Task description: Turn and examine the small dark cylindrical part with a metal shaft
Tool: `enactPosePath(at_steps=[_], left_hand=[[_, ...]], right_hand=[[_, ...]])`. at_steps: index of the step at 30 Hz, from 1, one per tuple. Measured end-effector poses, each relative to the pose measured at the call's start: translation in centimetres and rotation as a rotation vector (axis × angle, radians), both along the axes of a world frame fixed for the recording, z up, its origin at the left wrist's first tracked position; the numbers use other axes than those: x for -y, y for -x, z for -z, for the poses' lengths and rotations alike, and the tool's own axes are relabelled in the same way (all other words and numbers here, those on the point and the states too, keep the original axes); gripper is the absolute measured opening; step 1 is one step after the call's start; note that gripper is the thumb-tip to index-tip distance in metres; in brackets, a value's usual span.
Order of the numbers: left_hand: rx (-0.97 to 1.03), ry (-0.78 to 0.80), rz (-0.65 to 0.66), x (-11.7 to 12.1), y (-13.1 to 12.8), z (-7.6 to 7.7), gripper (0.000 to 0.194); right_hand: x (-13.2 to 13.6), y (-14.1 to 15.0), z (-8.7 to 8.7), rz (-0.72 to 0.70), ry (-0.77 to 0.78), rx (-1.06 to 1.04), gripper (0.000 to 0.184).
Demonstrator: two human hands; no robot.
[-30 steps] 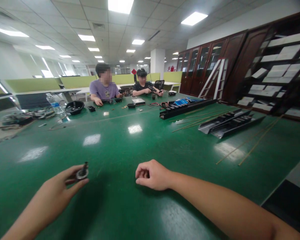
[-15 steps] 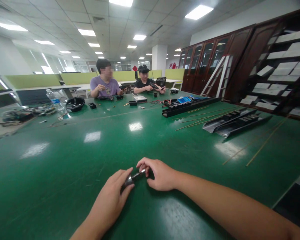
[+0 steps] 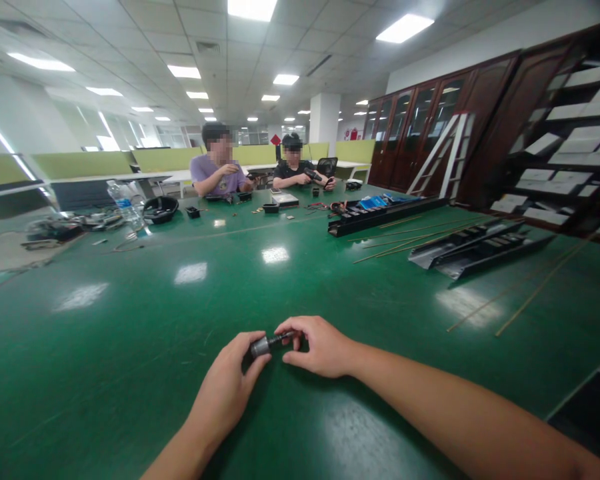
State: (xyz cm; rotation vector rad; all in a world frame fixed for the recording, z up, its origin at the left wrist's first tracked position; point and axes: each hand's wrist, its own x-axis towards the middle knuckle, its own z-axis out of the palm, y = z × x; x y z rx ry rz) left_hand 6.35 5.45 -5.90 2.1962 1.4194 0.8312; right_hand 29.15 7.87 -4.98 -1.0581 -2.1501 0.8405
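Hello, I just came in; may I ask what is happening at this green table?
The left hand holds a small metal part by its thicker end, above the green table. The fingers of the right hand are at its thin end. Across the table, two people handle things too.

Passage ahead of right hand [image 3: 323, 347]; rods [image 3: 390, 252], metal channels [image 3: 485, 250] obstruct farther right.
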Motion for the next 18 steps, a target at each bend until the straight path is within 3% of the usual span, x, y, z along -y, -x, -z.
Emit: enactPosePath(at_steps=[18], left_hand=[[-0.074, -0.234, 0.049, 0.00, -0.35, 0.39, 0.031]], right_hand=[[-0.42, 0.14, 0.61, 0.060, 0.066, -0.058, 0.020]])
